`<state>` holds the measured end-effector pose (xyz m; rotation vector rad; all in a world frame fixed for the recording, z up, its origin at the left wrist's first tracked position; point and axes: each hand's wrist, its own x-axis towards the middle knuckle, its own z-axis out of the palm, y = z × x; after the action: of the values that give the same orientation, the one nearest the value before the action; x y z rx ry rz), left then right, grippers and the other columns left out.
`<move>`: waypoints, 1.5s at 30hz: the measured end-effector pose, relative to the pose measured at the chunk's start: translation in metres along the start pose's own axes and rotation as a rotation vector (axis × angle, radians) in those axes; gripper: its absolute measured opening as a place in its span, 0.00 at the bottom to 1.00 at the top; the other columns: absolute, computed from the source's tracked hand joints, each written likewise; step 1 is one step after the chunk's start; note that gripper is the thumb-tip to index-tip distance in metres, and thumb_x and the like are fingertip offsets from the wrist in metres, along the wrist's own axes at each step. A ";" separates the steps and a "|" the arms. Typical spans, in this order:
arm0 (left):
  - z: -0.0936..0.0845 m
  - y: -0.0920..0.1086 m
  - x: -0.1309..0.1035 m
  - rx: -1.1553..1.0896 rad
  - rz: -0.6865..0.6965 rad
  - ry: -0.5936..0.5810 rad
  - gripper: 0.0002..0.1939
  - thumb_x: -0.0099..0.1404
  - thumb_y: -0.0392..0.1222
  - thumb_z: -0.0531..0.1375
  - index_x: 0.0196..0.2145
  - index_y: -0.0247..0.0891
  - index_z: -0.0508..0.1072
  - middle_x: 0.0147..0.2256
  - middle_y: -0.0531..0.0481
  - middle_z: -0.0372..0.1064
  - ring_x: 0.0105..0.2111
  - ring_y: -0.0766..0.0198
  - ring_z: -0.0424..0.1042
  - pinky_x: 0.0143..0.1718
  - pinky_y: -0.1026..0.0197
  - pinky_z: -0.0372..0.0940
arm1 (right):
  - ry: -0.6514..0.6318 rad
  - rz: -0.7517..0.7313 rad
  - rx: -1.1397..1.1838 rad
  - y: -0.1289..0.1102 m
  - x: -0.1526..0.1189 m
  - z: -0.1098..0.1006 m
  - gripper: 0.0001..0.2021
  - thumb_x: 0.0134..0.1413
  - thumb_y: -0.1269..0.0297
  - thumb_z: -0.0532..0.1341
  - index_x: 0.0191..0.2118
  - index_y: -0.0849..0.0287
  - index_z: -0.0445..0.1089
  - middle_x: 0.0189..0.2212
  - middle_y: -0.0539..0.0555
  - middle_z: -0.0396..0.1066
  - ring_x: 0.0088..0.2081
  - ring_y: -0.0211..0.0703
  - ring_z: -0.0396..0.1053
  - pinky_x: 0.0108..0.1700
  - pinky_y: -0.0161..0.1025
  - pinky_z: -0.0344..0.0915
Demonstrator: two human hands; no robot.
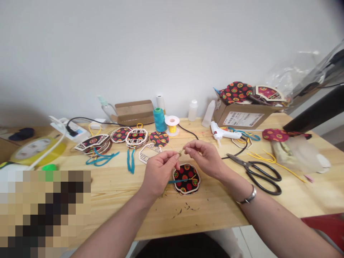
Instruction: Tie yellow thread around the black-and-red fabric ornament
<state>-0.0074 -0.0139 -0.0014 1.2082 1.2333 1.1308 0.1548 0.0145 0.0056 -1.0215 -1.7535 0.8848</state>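
Left hand (159, 173) and right hand (205, 159): fingertips pinching thin yellowish cord (180, 153), presumably for fine control. Just nearer, flat on wooden table (113, 193): fabric-faced panel (189, 184), likely for easy access. Right: black-handled shears (262, 172), handles nearward, probably for ready grasp. Count: panel beneath hands, one; shears, one; glue gun (224, 133), one; teal thread cone (160, 121), one; yellow cord spool (172, 128), one; white squeeze bottles (192, 111), far, two.

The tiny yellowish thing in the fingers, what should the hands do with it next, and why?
Maybe draw the thin yellowish piece gently straight. The left hand and right hand both pinch it, and it looks bunched near the left fingertips, though it's too small to be sure.
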 end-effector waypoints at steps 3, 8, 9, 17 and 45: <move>0.000 0.000 0.000 0.001 0.003 0.011 0.09 0.57 0.44 0.60 0.29 0.36 0.73 0.18 0.56 0.65 0.15 0.73 0.56 0.17 0.67 0.52 | -0.037 0.089 0.120 0.000 0.000 -0.001 0.13 0.58 0.60 0.54 0.36 0.62 0.72 0.30 0.54 0.73 0.26 0.34 0.64 0.31 0.34 0.64; 0.000 0.002 -0.001 0.044 0.015 -0.016 0.10 0.58 0.44 0.59 0.24 0.36 0.72 0.18 0.56 0.64 0.16 0.73 0.57 0.17 0.68 0.52 | -0.114 0.226 0.245 -0.002 0.002 -0.001 0.12 0.50 0.59 0.61 0.36 0.61 0.75 0.28 0.52 0.74 0.29 0.35 0.67 0.33 0.35 0.65; 0.000 0.002 -0.001 0.049 0.014 -0.019 0.10 0.58 0.44 0.59 0.23 0.36 0.72 0.18 0.55 0.64 0.16 0.73 0.57 0.17 0.68 0.52 | -0.110 0.242 0.263 -0.002 0.002 0.000 0.11 0.48 0.60 0.63 0.35 0.61 0.75 0.28 0.52 0.75 0.29 0.35 0.68 0.34 0.35 0.66; 0.001 0.005 -0.003 0.073 -0.006 -0.029 0.08 0.57 0.43 0.59 0.25 0.36 0.74 0.18 0.55 0.65 0.17 0.73 0.57 0.18 0.68 0.52 | -0.069 0.225 0.261 -0.001 0.002 0.002 0.04 0.43 0.65 0.65 0.26 0.61 0.73 0.22 0.49 0.72 0.25 0.34 0.66 0.31 0.34 0.64; 0.001 0.006 -0.004 0.170 0.022 -0.034 0.11 0.58 0.44 0.59 0.23 0.36 0.72 0.17 0.57 0.59 0.19 0.71 0.56 0.22 0.68 0.54 | -0.061 0.227 0.242 0.002 0.002 0.003 0.05 0.45 0.66 0.62 0.25 0.61 0.70 0.21 0.49 0.69 0.24 0.34 0.63 0.29 0.33 0.61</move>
<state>-0.0065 -0.0178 0.0050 1.3654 1.3139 1.0326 0.1517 0.0169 0.0033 -1.0537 -1.5533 1.2505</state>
